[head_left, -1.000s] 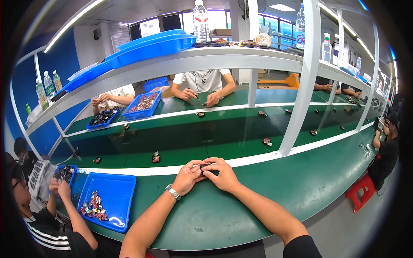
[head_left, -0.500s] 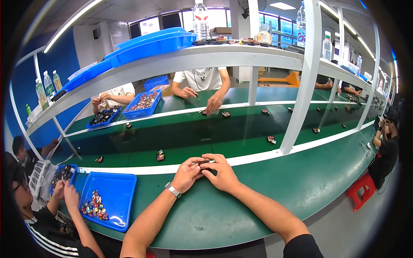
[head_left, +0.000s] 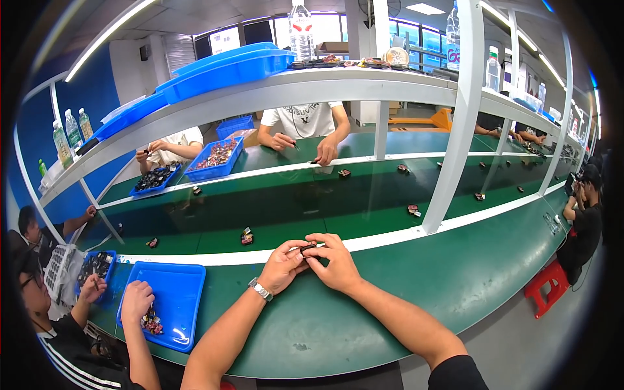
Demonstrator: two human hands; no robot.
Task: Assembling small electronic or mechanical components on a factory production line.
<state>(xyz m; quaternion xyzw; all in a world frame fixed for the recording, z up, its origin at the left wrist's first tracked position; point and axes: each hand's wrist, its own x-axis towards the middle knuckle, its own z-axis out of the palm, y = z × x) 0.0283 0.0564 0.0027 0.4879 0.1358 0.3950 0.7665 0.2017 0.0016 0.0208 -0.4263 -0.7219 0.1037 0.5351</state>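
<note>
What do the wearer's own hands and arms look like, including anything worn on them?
The left hand and right hand are both ungloved. A silver watch with a metal link band circles the left wrist; the right wrist has none. A black sleeve shows on the right arm; no left sleeve is clearly visible.

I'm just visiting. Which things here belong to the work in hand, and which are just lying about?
Likely part of the work:
- small dark part, held by the left hand and right hand
- small pieces on the green belt
- nearby blue tray

Seemingly just lying about:
- large clear bottle on the shelf
- red stool
</note>
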